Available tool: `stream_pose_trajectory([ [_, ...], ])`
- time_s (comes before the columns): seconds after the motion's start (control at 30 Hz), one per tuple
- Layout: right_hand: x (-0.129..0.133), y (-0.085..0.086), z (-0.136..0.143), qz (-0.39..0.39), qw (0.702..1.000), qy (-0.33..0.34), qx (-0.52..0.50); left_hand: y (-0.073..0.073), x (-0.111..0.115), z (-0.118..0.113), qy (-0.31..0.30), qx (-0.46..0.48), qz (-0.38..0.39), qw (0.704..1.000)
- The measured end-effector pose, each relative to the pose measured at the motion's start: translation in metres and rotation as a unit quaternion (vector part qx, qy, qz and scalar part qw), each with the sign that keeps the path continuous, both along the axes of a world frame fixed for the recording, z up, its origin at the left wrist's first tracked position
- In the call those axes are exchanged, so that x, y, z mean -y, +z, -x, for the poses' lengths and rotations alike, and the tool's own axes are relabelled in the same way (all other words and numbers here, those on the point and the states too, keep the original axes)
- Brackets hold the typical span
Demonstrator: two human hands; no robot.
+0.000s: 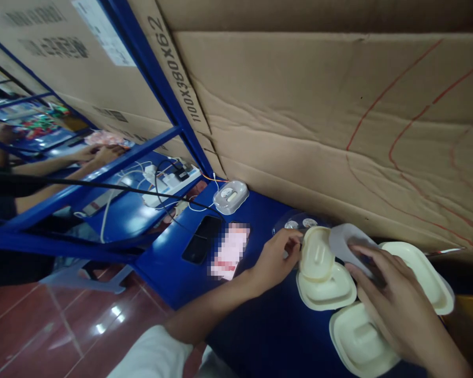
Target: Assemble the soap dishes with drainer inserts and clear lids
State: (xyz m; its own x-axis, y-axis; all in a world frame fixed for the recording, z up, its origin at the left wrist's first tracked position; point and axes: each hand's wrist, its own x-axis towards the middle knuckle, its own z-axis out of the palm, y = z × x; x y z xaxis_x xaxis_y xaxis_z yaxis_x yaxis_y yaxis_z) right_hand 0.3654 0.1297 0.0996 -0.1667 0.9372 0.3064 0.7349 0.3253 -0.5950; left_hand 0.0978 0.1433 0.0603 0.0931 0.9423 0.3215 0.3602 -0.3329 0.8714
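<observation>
My left hand (pixel 274 262) is closed in a pinch at the left edge of a small cream plastic lid (pixel 317 252), which has a raised bar in its middle. That lid is tilted and overlaps another cream lid (pixel 345 289) lying below it. Curled around a translucent whitish plastic piece (pixel 349 241) is my right hand (pixel 394 299), closed on it close to the small lid's right side. Partly under my right forearm lies a larger cream lid (pixel 358 336). Beyond that hand rests a cream tray-like piece (pixel 425 273).
Clear plastic with round labels (pixel 291 223) lies behind my left hand. Further left are a lit phone (pixel 232 252), a dark phone (pixel 202 239) and a grey-white lidded box (pixel 231 197). Cardboard (pixel 299 131) walls the back. Past the blue frame (pixel 150 142), another person's hands (pixel 106 153) work.
</observation>
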Motion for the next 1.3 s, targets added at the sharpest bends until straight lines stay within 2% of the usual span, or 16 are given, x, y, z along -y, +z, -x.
stream_pose_trajectory([
  [0.13, -0.005, -0.008, -0.005, -0.056, 0.986, 0.002, 0.16, 0.019, -0.019, 0.028, 0.016, -0.083, -0.016, 0.996],
  [0.27, -0.002, -0.008, 0.005, -0.079, 0.979, 0.005, 0.189, 0.031, -0.057, 0.087, 0.128, -0.174, 0.002, 0.976],
  [0.33, 0.001, -0.009, 0.012, -0.085, 0.98, 0.022, 0.18, 0.03, -0.075, 0.115, 0.199, -0.228, 0.04, 0.952],
  [0.37, 0.002, -0.009, 0.016, -0.084, 0.979, 0.042, 0.178, 0.028, -0.082, 0.127, 0.24, -0.321, 0.093, 0.911],
  [0.4, 0.004, -0.01, 0.02, -0.08, 0.978, 0.069, 0.179, 0.026, -0.088, 0.137, 0.256, -0.338, 0.113, 0.899],
  [0.47, 0.008, -0.013, 0.028, -0.067, 0.974, 0.121, 0.182, 0.021, -0.097, 0.15, 0.267, -0.356, 0.142, 0.884],
  [0.53, 0.012, -0.014, 0.036, -0.057, 0.97, 0.149, 0.186, 0.016, -0.1, 0.156, 0.268, -0.347, 0.15, 0.886],
  [0.67, 0.014, -0.005, 0.054, -0.091, 0.966, 0.134, 0.2, 0.016, -0.093, 0.151, 0.258, -0.318, 0.13, 0.903],
  [0.77, 0.008, 0.008, 0.071, -0.125, 0.965, 0.109, 0.201, 0.024, -0.078, 0.136, 0.207, -0.264, 0.081, 0.938],
  [0.83, 0.002, 0.014, 0.084, -0.139, 0.964, 0.107, 0.198, 0.032, -0.065, 0.122, 0.106, -0.143, 0.037, 0.983],
  [0.9, -0.003, 0.016, 0.095, -0.155, 0.96, 0.117, 0.201, 0.038, -0.051, 0.104, -0.013, -0.009, 0.053, 0.998],
  [0.97, -0.006, 0.016, 0.101, -0.175, 0.953, 0.129, 0.21, 0.041, -0.037, 0.087, -0.139, 0.082, 0.116, 0.98],
  [1.03, -0.007, 0.016, 0.1, -0.19, 0.947, 0.141, 0.219, 0.04, -0.026, 0.072, -0.2, 0.159, 0.188, 0.948],
  [1.1, -0.006, 0.015, 0.094, -0.198, 0.945, 0.142, 0.217, 0.036, -0.019, 0.062, -0.194, 0.217, 0.252, 0.923],
  [1.17, -0.006, 0.016, 0.083, -0.19, 0.95, 0.128, 0.21, 0.032, -0.016, 0.057, -0.164, 0.239, 0.282, 0.915],
  [1.3, -0.012, 0.023, 0.059, -0.115, 0.963, 0.14, 0.201, 0.027, -0.013, 0.053, -0.151, 0.205, 0.245, 0.935],
])
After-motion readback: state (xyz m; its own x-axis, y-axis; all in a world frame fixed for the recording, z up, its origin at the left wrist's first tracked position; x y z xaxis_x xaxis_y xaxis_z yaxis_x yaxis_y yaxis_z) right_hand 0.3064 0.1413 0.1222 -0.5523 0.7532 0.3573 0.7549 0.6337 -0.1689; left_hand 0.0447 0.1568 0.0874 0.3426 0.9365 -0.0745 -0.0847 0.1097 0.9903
